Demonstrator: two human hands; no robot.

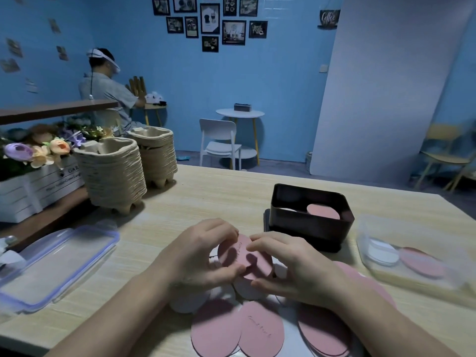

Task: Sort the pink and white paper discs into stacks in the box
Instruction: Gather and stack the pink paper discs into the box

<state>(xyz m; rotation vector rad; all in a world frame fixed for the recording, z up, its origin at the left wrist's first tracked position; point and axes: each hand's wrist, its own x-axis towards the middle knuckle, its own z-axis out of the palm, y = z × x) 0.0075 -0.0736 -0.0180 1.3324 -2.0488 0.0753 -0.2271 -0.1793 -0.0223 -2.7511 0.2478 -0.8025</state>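
The left grip [203,251] and the right grip [291,266] are bare hands. They are close together over the near middle of the counter [206,197]. Both are grasping one pink disc [233,253] between them. The left fingers curl over its top left edge, and the left thumb is at its lower edge. The right fingertips pinch its top right edge. This disc has thin writing on it and is held a little above the counter. A second pink disc [260,266] sticks out from behind it on the right. I cannot tell which grip holds that one.

Under the hands lies a pile [260,331] of loose pink and white discs, spread along the near edge of the counter.

The box [309,230] is black and sits just past the right grip. Inside it, a pink stack [323,212] is on the right. A white stack [287,210] sits low on the left.

Far to the right is a clear tub [365,228] with a white disc and a pink disc side by side. On the left a clear lid [56,264] lies flat. Behind it stand two tall stacks of brown paper trays [113,173], next to flowers [38,150] in a white crate. Far off, a person [105,91] sits by the blue wall, near a white chair [219,140].
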